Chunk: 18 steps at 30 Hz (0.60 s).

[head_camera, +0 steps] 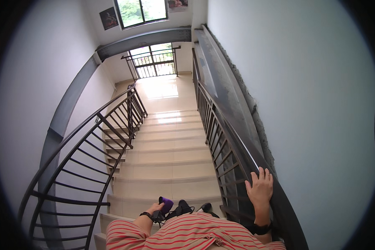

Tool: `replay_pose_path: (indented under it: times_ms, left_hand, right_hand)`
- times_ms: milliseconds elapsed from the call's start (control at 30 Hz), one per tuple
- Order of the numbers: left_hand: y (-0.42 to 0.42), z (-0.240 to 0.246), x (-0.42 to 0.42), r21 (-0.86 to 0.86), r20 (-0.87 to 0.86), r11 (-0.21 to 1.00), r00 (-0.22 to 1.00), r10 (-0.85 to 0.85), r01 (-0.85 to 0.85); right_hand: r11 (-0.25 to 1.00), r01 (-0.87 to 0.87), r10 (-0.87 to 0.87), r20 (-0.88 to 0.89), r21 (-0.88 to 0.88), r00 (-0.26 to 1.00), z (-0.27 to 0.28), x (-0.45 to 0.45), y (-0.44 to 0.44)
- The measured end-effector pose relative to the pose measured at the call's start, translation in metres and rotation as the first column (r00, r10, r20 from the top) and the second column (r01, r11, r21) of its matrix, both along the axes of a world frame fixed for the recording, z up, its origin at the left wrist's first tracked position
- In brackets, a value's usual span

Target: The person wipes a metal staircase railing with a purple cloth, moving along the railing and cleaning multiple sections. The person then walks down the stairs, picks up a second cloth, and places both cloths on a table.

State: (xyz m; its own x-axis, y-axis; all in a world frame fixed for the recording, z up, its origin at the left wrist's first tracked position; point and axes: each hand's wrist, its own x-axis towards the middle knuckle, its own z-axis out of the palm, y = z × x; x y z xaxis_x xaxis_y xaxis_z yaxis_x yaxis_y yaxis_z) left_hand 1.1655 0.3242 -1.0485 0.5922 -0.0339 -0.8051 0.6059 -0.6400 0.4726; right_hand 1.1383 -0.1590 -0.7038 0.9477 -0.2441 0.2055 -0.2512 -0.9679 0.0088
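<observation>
My right hand [260,187] rests on the dark metal handrail [284,203] at the right of the stairs, palm down with its fingers spread a little. At the lower middle, my left hand [156,207] grips a purple object [166,204] with a dark opening; its exact kind cannot be told. A black strap circles each wrist, and a small black device with a cable hangs by the left one. Below me, the dark shoes [206,207] show partly on a beige tiled step.
Beige stairs [182,154] descend to a sunlit landing [162,90] with a railed window. A dark metal railing [97,150] bounds the left side. Beyond the right railing runs a grey steel beam [237,103] along the white wall. A grey beam [143,42] crosses above the landing.
</observation>
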Motion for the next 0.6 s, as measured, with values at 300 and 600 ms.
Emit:
replay_pose_path:
  times_ms: [300,600]
  left_hand:
    - [-0.005,0.048,0.015,-0.076,-0.039,0.997,0.999,0.030,-0.033]
    - [0.066,0.048,0.001,-0.079,0.051,0.974,0.975,0.215,-0.211]
  right_hand:
    - [0.998,0.065,-0.065,-0.040,-0.009,0.997,-0.043,0.041,-0.007]
    - [0.976,0.200,-0.212,-0.167,-0.083,0.963,-0.078,0.092,-0.014]
